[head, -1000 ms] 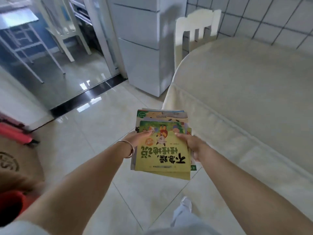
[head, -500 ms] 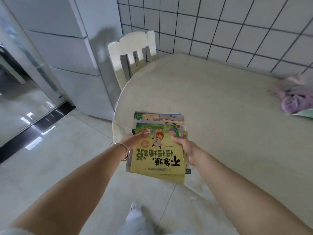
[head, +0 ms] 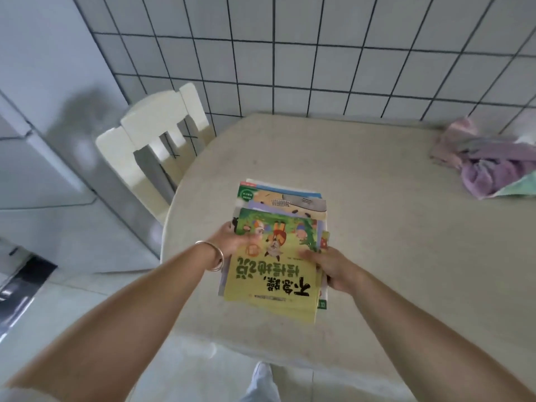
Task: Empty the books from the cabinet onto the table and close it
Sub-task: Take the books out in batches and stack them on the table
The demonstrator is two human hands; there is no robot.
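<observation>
A stack of thin picture books (head: pixel 272 274), topped by a yellow one with a cartoon fox, is held over the near left part of the cream table (head: pixel 391 227). My left hand (head: pixel 232 242), with a bangle on the wrist, grips the stack's left edge. Its right edge is gripped by my right hand (head: pixel 330 268). I cannot tell whether the stack touches the tabletop. The cabinet is out of view.
A cream chair (head: pixel 156 132) stands at the table's far left, against a white appliance (head: pixel 43 120). Purple and pink cloths (head: pixel 487 163) lie at the table's far right. A tiled wall runs behind the table.
The view has swung right from the floor to the table. Both hands have carried the stack from over the floor to over the tabletop.
</observation>
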